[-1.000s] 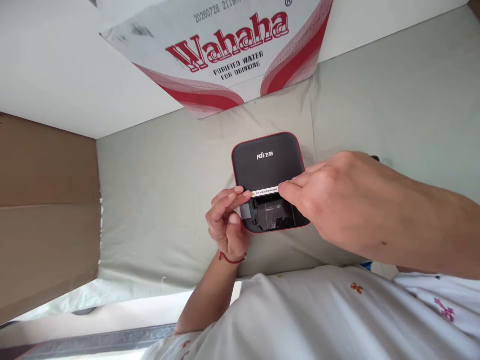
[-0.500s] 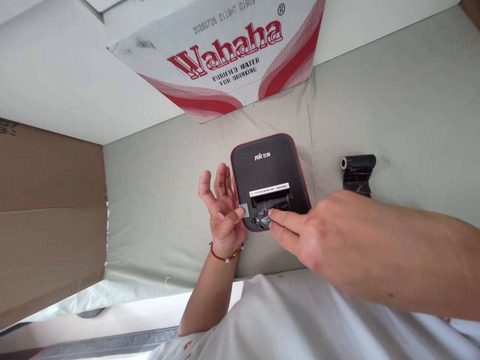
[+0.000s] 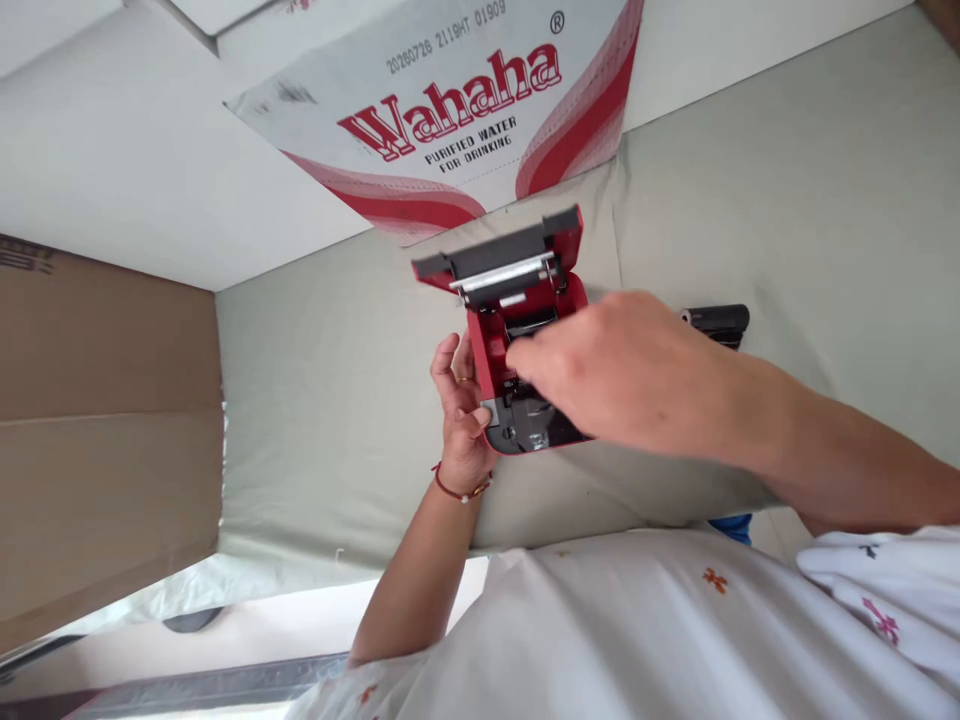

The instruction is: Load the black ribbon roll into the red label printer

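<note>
A small black and red label printer sits on the cloth with its lid raised, so the red inside shows. My left hand grips the printer's left side, its thumb on the grey corner button. Over the open compartment is my right hand, with curled fingers reaching in. What those fingertips hold, if anything, is hidden. Shiny black film lies across the printer's front part. To the right, a roll of black film is partly covered by my right arm.
A Wahaha water carton stands just behind the printer. A brown cardboard box is at the left, and white boxes line the back. Greenish cloth covers the work surface.
The printer's lid has swung up from closed to open. My right hand has moved from the film at the front to over the compartment. My left hand keeps its hold on the printer.
</note>
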A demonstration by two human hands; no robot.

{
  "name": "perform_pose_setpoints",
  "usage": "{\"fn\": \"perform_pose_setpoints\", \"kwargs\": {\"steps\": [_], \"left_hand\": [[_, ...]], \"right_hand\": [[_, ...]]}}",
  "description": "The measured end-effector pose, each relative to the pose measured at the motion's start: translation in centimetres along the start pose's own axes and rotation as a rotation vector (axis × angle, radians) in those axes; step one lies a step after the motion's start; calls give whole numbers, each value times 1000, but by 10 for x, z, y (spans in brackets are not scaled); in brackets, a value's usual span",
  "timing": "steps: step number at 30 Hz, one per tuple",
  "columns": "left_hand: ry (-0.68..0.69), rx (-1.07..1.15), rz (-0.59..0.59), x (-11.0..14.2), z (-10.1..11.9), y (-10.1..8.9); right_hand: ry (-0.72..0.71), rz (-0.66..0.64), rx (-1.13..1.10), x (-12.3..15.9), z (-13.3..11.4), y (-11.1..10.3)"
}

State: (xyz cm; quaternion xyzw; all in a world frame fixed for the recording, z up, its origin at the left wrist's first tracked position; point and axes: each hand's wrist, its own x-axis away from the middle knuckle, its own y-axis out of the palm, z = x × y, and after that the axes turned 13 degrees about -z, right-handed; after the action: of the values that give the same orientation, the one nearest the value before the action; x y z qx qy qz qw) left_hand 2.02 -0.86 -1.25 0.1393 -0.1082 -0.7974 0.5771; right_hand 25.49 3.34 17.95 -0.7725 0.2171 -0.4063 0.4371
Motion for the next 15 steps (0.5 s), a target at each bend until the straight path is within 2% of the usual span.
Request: {"fn": "perform_pose_setpoints", "kwargs": {"steps": [2, 4, 8, 15], "left_hand": [[7, -11, -3, -1, -1, -1], [6, -23, -9, -2, -1, 0], [11, -17, -16, -4, 1, 3], [-1, -26, 2, -4, 4, 7]], "right_hand": [[112, 8, -14, -17, 7, 2], [159, 9, -34, -29, 14, 7], [169, -16, -42, -38, 18, 14], [193, -57, 18, -41, 14, 12]]}}
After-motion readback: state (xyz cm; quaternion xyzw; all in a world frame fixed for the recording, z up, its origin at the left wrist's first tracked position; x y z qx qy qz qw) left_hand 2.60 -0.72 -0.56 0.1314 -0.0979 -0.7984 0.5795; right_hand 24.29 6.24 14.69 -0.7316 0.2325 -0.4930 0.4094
